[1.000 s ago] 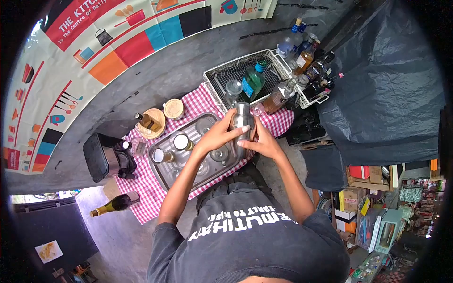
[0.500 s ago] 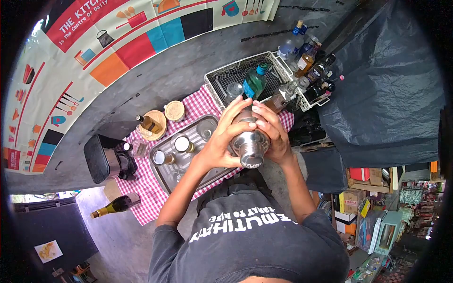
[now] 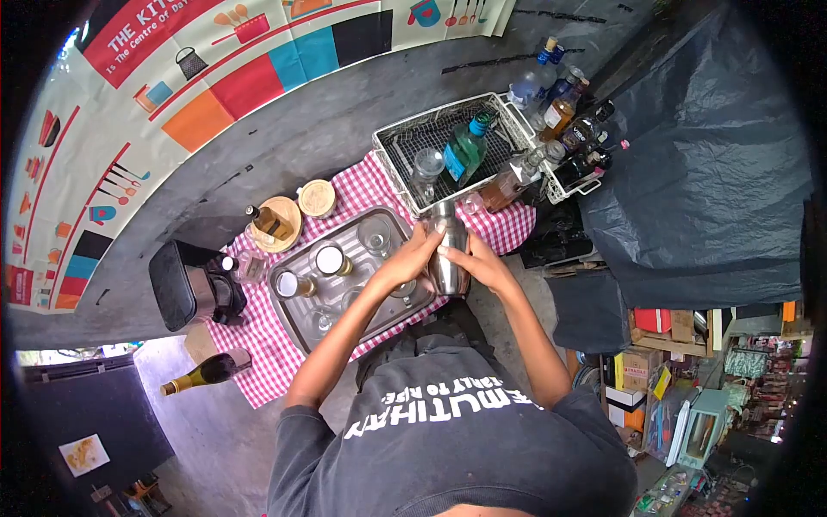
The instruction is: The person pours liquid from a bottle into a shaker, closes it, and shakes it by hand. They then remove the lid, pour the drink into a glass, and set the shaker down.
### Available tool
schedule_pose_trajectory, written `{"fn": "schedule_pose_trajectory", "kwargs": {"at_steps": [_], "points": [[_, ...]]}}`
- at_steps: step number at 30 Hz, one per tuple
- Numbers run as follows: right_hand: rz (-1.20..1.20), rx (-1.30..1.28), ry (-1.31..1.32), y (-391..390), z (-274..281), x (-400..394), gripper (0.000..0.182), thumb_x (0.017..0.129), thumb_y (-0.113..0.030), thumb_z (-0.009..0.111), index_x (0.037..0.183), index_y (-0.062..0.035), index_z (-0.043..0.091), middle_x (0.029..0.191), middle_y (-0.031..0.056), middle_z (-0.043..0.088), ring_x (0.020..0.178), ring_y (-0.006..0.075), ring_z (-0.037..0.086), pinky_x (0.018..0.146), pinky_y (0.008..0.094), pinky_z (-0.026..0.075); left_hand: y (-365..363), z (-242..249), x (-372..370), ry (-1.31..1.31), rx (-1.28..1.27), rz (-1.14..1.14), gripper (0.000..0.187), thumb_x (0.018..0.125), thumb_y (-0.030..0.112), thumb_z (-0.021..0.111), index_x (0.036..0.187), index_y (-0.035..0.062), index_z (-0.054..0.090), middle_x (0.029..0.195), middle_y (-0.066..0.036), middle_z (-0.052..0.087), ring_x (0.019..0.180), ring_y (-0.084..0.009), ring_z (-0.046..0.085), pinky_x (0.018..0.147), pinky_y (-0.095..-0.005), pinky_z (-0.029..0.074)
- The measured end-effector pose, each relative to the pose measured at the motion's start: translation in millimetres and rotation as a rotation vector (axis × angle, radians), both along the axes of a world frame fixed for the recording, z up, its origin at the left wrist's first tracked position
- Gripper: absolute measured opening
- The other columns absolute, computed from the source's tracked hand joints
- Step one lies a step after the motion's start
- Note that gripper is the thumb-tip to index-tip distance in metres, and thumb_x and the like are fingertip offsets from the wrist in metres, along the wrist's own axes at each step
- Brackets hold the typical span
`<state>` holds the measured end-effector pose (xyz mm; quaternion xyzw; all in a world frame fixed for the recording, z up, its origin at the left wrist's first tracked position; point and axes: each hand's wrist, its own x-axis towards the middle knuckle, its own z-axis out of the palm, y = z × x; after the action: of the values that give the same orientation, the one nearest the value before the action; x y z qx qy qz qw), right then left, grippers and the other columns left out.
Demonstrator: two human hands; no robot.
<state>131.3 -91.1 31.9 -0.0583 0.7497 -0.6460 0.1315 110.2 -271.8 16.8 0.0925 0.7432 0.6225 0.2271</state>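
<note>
A shiny metal cocktail shaker (image 3: pixel 449 277) is held in front of my body, its narrow cap end pointing toward the white wire basket. My left hand (image 3: pixel 412 260) is closed round its left side, near the upper part. From the other side my right hand (image 3: pixel 484 264) grips it too, with the thumb lying across the metal. Just left of the hands, a grey serving tray (image 3: pixel 293 323) carries several stemmed glasses (image 3: pixel 375 234) and two jars with white tops (image 3: pixel 332 261). A small clear glass (image 3: pixel 473 203) stands beyond the shaker.
The white wire basket (image 3: pixel 398 185) holds a blue-green bottle (image 3: pixel 465 152) and a clear glass vessel (image 3: pixel 427 165). More bottles (image 3: pixel 560 112) crowd its right. On the checked cloth (image 3: pixel 349 188) are wooden boards (image 3: pixel 317 198), a black container (image 3: pixel 183 284) and a gold-necked bottle (image 3: pixel 211 370).
Both hands have brought the shaker down from near my head to lower, closer to the table. Its cap end now points away from me, and the hands hold its sides.
</note>
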Motion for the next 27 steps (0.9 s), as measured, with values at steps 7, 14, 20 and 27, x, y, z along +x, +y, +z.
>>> {"fn": "schedule_pose_trajectory", "kwargs": {"at_steps": [7,14,20,27], "points": [[0.158,0.144,-0.454,23.4,-25.5,-4.4,0.058,0.091,-0.053,0.052,0.093,0.0028,0.065,0.079,0.0087,0.067,0.072,0.0157,0.063,0.067,0.0293,0.05,-1.7,2.2,-2.3,-0.584,0.054,-0.245,0.075,0.094,0.06,0.031,0.134,-0.0042,0.03,0.113,-0.026,0.05,0.078,-0.0285,0.065,0.048,-0.0338,0.059],[0.044,-0.094,-0.26,7.0,-6.8,9.1,0.054,0.09,-0.036,0.062,0.127,-0.0009,0.045,0.115,0.0098,0.057,0.105,0.0149,0.055,0.088,0.0298,0.044,1.0,-3.2,1.4,-0.102,-0.03,-0.082,0.069,0.093,0.053,0.044,0.136,0.0005,0.032,0.115,-0.026,0.056,0.108,-0.0334,0.058,0.075,-0.0381,0.054],[-0.11,-0.452,-0.266,0.0,12.7,6.3,0.071,0.086,-0.03,0.068,0.139,-0.0037,0.031,0.126,0.0087,0.047,0.117,0.0178,0.046,0.099,0.0327,0.037,-9.8,46.0,5.2,0.222,-0.075,-0.069,0.072,0.087,0.037,0.064,0.143,0.0061,0.032,0.13,-0.023,0.051,0.121,-0.0316,0.05,0.099,-0.0386,0.039],[0.027,-0.638,-0.316,22.4,4.1,-15.1,0.075,0.071,-0.029,0.074,0.133,-0.001,0.04,0.118,0.0103,0.055,0.11,0.0221,0.054,0.095,0.0351,0.043,-14.8,47.1,-1.3,0.138,0.157,-0.129,0.05,0.099,0.039,0.045,0.142,0.014,0.041,0.101,-0.004,0.057,0.078,-0.0089,0.056,0.074,-0.0277,0.05]]}}
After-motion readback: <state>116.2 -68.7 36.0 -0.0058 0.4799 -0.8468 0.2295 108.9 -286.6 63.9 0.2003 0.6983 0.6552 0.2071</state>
